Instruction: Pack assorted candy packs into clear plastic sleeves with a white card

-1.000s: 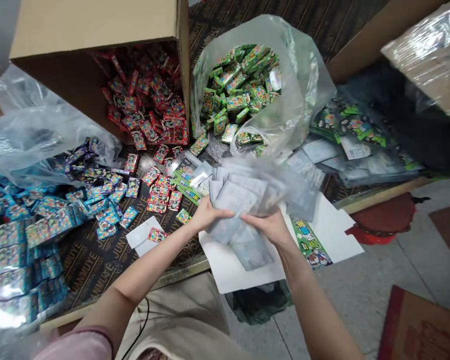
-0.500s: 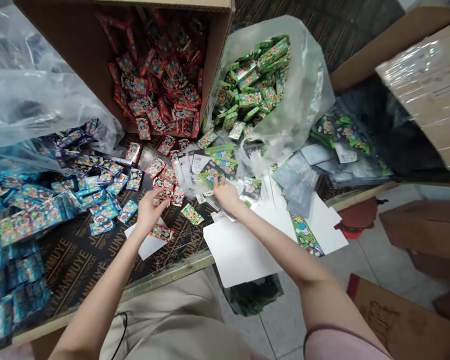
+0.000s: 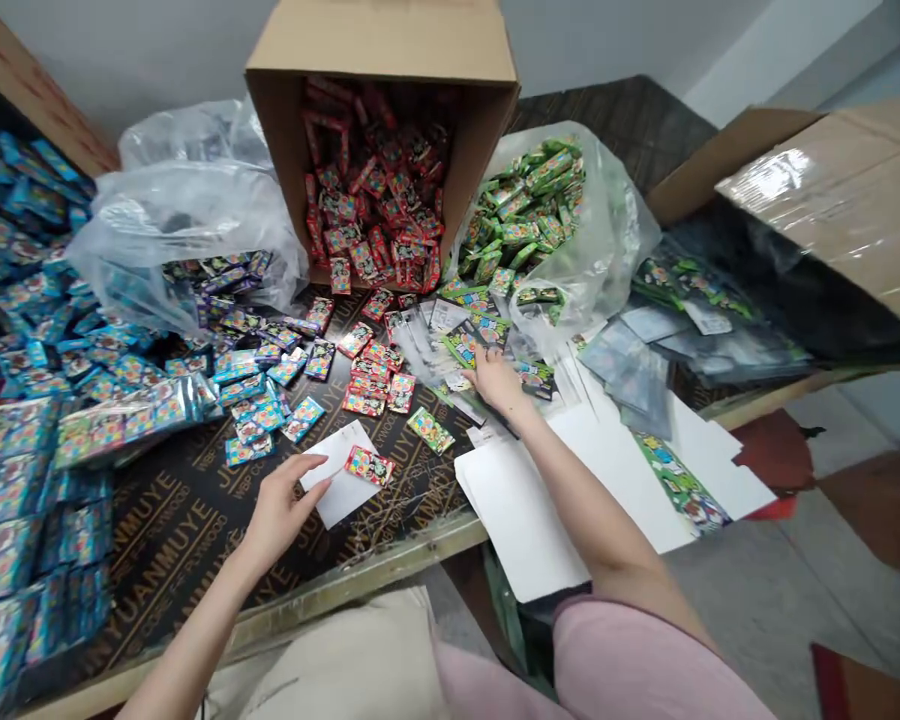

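My left hand point(image 3: 285, 500) is open, thumb and index finger apart, at the left edge of a small white card point(image 3: 337, 498). A red candy-like packet point(image 3: 370, 466) lies across that card's right side. My right hand point(image 3: 497, 382) has its fingers closed on a green-and-black printed card point(image 3: 461, 343), among a loose pile of similar cards and clear sleeves. Between the hands lie a single green-yellow packet point(image 3: 431, 430) and a cluster of red packets point(image 3: 371, 380). White sheets point(image 3: 521, 520) lie under my right forearm, overhanging the table edge.
An open carton point(image 3: 382, 45) of red packets stands at the back. Beside it is a clear bag point(image 3: 615, 220) of green packets. Blue packets point(image 3: 112, 350) and stacked blue packs point(image 3: 7, 490) fill the left. Clear sleeves point(image 3: 630, 365) and another carton point(image 3: 847, 200) are at right.
My left hand has drawn back from the red packets toward me, down to the white card. My right hand stays at the printed card. The view has shifted and shows more of the left side.
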Demonstrator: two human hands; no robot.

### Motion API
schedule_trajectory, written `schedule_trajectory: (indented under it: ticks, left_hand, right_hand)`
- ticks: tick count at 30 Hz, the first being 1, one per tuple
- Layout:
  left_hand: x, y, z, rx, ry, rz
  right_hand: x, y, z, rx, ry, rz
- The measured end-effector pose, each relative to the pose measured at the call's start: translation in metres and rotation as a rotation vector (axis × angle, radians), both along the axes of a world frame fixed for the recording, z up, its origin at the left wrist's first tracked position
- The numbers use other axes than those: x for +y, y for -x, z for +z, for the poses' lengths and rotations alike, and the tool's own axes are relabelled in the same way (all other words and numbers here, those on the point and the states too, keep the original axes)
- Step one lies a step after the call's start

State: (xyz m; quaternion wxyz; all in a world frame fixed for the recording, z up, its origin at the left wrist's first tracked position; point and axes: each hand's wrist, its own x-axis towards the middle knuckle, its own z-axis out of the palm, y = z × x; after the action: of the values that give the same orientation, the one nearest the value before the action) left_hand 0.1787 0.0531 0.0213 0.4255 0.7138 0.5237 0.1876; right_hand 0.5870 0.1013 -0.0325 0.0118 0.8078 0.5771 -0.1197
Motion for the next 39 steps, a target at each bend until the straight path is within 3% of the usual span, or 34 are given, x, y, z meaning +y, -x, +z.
schedule_trajectory:
  ticks: [3,5,8,10,12,15,19,21,25,28,31,36,39]
  left_hand:
    - [-0.019,0.013,-0.005,-0.071,0.054,-0.008]
    - [-0.033,0.014,-0.008,-0.210,0.137,0.025]
    - [-0.056,0.003,-0.012,-0.584,0.194,0.113]
    - [-0.071,-0.003,-0.013,-0.828,0.175,0.156]
    - [-0.084,0.001,-0.011,-0.981,0.294,0.243]
    - [-0.106,0.029,-0.005,-1.064,0.519,0.312]
    - [-0.143,0.076,-0.002,-1.078,0.631,0.248]
    - [-0.159,0.093,-0.005,-1.061,0.659,0.206]
    - [-0.175,0.110,-0.009,-1.027,0.588,0.209]
    - [-0.173,0.122,-0.006,-1.020,0.465,0.192]
    - [-0.170,0.134,-0.001,-0.970,0.378,0.178]
    - [-0.169,0.144,0.000,-0.953,0.423,0.198]
    - [-0.164,0.145,-0.002,-0.985,0.403,0.320]
  right_hand:
    - [-0.014,0.022,0.018,-0.039,-0.058,0.021]
    - [-0.034,0.055,0.040,-0.031,-0.172,0.045]
    - [-0.081,0.144,0.066,0.151,-0.447,0.195]
    - [-0.117,0.215,0.072,0.372,-0.505,0.388]
    - [-0.149,0.275,0.071,0.587,-0.517,0.564]
    - [-0.173,0.323,0.067,0.761,-0.610,0.643]
    - [-0.170,0.336,0.071,0.749,-0.828,0.565]
    - [-0.167,0.340,0.076,0.786,-0.852,0.561]
    - [-0.163,0.348,0.088,0.882,-0.639,0.726]
    - [-0.161,0.351,0.097,0.818,-0.478,0.981]
    - [-0.159,0.350,0.104,0.732,-0.362,1.100]
    - [-0.153,0.358,0.098,0.837,-0.269,1.039]
    - [-0.147,0.367,0.086,1.020,-0.484,0.772]
